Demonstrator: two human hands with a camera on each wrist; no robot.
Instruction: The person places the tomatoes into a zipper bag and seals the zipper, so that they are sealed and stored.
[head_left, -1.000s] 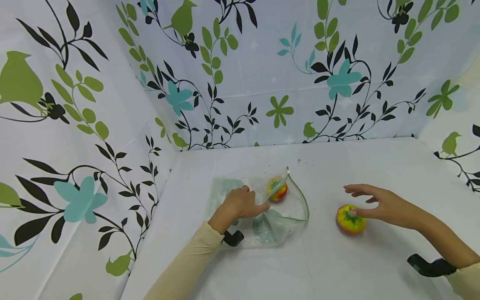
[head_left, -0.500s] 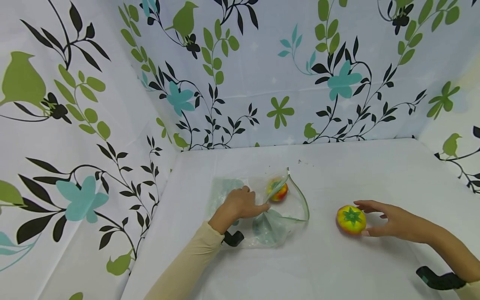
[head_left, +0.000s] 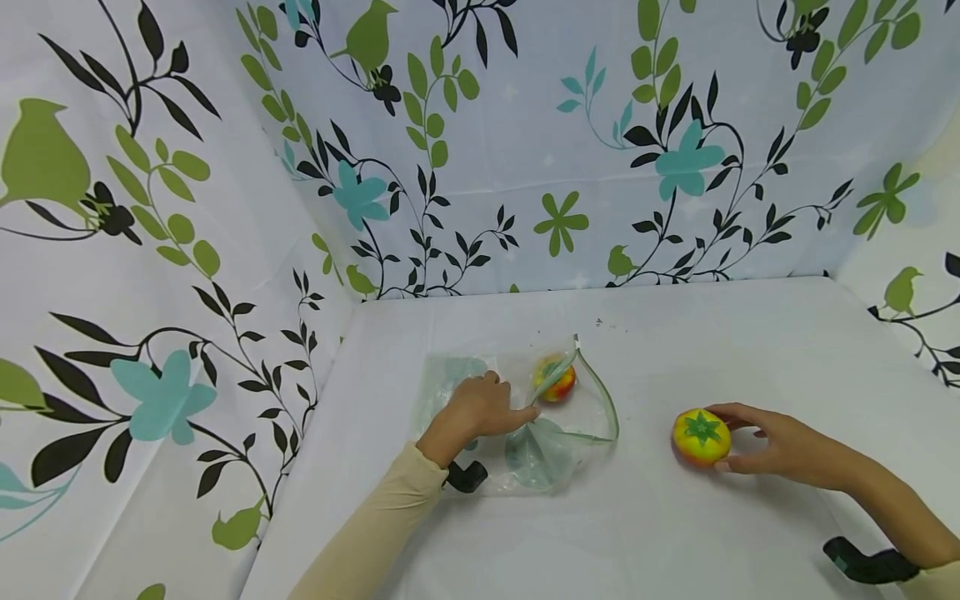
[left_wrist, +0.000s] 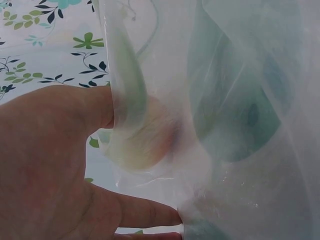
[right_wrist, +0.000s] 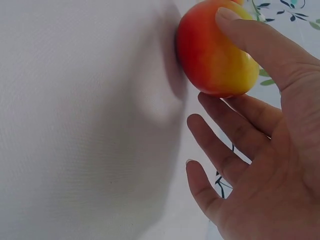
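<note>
Grasping seems in hand, the fruit (head_left: 701, 437) at right being pinched by the right hand (head_left: 787, 450) and the bag (head_left: 538, 462) at left pressed by the spread left hand (head_left: 481, 407); steady lifting seems called for.

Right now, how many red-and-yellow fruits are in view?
2: one fruit in the clear bag beside your left hand, another fruit held by your right hand. The left hand may hide more.
</note>
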